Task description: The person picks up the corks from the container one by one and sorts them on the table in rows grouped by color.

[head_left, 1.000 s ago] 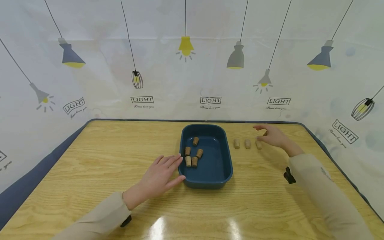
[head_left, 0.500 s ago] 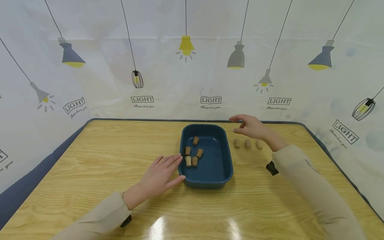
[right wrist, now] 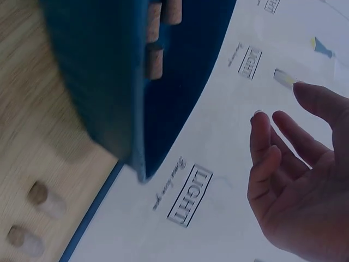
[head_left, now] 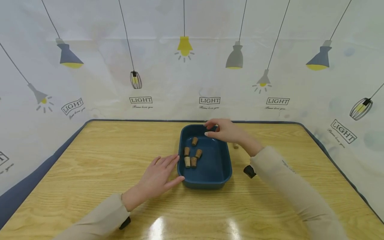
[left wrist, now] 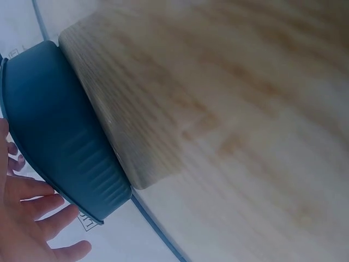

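Observation:
A dark blue tray (head_left: 214,173) stands on the table with several tapered corks (head_left: 193,162) inside, gathered toward its left side. My left hand (head_left: 157,176) rests against the tray's left edge, fingers and thumb extended; the left wrist view shows the fingers (left wrist: 41,207) along its rim. My right hand (head_left: 226,130) is over the tray's back right corner, thumb and forefinger apart. Nothing shows between its loosely bent fingers in the right wrist view. Just right of the tray, a pale cork (head_left: 236,146) is partly covered by the right forearm.
Two corks (right wrist: 46,200) on the table beside the tray appear in the right wrist view. A pale wall sheet (head_left: 168,76) printed with hanging lamps rises behind the wooden table (head_left: 120,143). Each sleeve has a black piece (head_left: 249,171) at its cuff.
My right hand has moved left, from above the row of corks on the table to over the tray's back right corner. My left hand and the corks in the tray have stayed put.

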Motion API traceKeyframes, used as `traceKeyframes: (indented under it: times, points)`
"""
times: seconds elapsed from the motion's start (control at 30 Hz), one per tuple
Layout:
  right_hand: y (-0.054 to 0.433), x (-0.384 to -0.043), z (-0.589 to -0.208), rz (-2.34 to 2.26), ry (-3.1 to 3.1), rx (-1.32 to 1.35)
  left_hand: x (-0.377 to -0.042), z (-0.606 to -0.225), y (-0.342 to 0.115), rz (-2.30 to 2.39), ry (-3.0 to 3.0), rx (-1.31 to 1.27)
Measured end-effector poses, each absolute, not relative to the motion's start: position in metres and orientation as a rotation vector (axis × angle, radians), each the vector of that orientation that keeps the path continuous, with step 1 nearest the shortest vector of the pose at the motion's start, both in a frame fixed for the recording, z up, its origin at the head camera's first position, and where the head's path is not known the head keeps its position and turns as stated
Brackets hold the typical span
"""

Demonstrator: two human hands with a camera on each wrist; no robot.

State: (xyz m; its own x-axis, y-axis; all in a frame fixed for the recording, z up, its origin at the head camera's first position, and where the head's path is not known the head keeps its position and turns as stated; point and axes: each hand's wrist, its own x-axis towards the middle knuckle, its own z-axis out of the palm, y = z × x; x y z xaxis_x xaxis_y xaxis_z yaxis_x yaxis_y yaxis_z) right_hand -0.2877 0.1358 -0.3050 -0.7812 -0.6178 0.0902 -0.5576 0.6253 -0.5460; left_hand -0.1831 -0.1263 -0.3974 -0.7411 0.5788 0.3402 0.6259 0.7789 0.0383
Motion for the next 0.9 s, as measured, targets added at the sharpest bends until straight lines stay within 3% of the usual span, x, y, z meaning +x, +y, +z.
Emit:
traceKeyframes:
  times: [0.37,0.9]
  points:
    - [0.095,-0.291,-0.305,-0.658,2.555,-0.977,-0.183,-0.396,-0.127,-0.209,-2.668,-0.929]
    - [0.07,-0.307,-0.329,-0.565,2.245,-0.726,-0.183,-0.396,-0.127,-0.207,-2.659,-0.936]
